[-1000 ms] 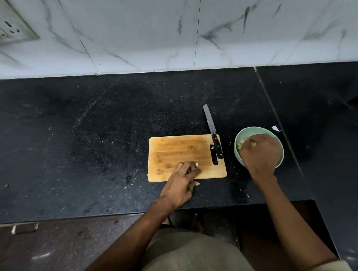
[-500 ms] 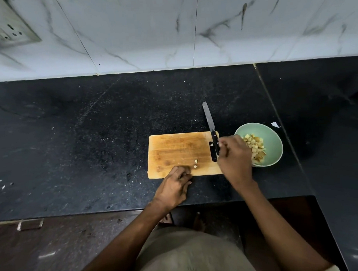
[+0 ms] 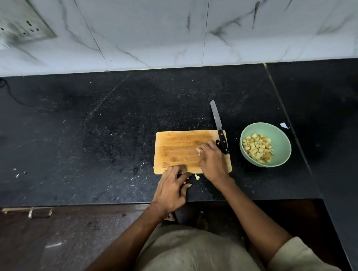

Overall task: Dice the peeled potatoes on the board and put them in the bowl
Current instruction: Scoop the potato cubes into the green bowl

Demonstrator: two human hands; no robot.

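The wooden cutting board (image 3: 178, 147) lies on the black counter. My right hand (image 3: 212, 160) is on its right half, fingers curled down around a small pale potato piece (image 3: 199, 154). My left hand (image 3: 173, 188) rests at the board's front edge, fingers spread and touching the edge. Two small potato bits (image 3: 196, 177) lie on the counter just off that edge, between my hands. The black-handled knife (image 3: 222, 142) lies along the board's right side, blade pointing away. To the right stands the green bowl (image 3: 281, 135), holding several potato cubes (image 3: 257, 149).
The black counter (image 3: 93, 138) stretches left and back to a marble wall. A dark cable (image 3: 2, 88) lies at the far left. A white scrap (image 3: 284, 125) sits behind the bowl. The counter's front edge is just below my left hand.
My right hand left the bowl, crossed the knife handle and came down on the board over the leftover pieces. My left hand slid back to the board's front edge.
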